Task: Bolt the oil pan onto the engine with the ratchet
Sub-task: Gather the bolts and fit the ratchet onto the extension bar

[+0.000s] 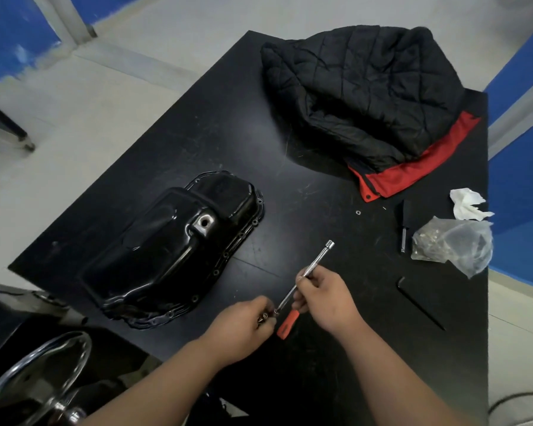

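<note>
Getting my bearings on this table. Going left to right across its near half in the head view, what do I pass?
The oil pan, left hand, right hand, plastic bag.

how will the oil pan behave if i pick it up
The oil pan looks like stamped metal, so probably rigid and fairly heavy. Its glossy black surface may be slippery. Resting flange-down on the table, it seems unlikely to tip.

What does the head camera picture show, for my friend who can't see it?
The left hand and right hand hold a ratchet over a black table. A black oil pan lies upside down to their left. Farther off lie a jacket, a tissue and a bag.
</note>
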`<control>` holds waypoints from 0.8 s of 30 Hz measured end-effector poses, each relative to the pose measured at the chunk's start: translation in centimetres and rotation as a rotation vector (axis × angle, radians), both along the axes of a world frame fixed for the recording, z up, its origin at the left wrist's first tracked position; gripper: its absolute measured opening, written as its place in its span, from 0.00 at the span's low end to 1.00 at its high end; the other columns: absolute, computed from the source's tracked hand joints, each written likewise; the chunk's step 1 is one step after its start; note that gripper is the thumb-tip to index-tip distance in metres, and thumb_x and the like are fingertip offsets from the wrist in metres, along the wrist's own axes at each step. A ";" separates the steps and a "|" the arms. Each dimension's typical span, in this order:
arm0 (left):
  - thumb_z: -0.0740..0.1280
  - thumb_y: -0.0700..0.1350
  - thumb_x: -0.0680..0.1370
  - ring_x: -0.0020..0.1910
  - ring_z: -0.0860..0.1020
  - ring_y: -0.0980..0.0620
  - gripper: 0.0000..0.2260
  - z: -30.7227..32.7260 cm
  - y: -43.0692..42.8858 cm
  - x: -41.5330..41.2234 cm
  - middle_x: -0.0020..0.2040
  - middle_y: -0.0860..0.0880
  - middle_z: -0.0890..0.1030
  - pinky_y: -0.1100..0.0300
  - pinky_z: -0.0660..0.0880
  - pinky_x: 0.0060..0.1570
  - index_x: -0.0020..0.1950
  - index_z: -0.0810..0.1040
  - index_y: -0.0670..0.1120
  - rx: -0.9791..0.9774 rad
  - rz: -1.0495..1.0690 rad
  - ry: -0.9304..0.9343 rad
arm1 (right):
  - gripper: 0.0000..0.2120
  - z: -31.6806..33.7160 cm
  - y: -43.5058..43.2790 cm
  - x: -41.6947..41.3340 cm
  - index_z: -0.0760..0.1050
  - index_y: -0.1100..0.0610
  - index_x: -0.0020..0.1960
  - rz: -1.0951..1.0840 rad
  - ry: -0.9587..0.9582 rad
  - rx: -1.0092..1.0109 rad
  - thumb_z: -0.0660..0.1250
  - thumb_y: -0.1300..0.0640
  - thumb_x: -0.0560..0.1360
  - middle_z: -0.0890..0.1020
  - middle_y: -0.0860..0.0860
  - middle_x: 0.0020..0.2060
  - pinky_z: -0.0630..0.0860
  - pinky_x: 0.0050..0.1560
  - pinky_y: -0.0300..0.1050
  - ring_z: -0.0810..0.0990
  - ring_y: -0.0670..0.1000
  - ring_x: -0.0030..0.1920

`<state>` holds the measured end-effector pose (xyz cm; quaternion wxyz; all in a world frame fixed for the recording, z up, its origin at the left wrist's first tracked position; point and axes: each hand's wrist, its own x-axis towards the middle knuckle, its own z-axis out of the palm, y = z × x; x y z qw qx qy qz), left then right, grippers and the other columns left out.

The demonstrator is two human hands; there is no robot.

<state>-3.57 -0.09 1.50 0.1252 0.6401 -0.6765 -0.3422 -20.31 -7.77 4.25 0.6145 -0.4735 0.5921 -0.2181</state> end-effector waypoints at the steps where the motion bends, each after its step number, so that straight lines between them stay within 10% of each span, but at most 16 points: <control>1: 0.62 0.55 0.75 0.44 0.77 0.54 0.07 0.5 0.2 0.1 0.43 0.54 0.79 0.61 0.71 0.43 0.50 0.71 0.55 0.014 0.009 0.012 | 0.06 0.3 0.1 0.1 0.74 0.58 0.42 0.020 -0.008 -0.004 0.61 0.62 0.77 0.78 0.50 0.26 0.77 0.30 0.43 0.80 0.51 0.28; 24: 0.62 0.57 0.75 0.32 0.74 0.60 0.10 2.8 1.9 0.8 0.31 0.57 0.76 0.61 0.68 0.34 0.37 0.72 0.54 0.142 0.037 0.017 | 0.14 1.1 2.5 2.9 0.74 0.57 0.34 0.308 0.005 0.079 0.65 0.53 0.77 0.80 0.52 0.26 0.74 0.28 0.42 0.78 0.50 0.26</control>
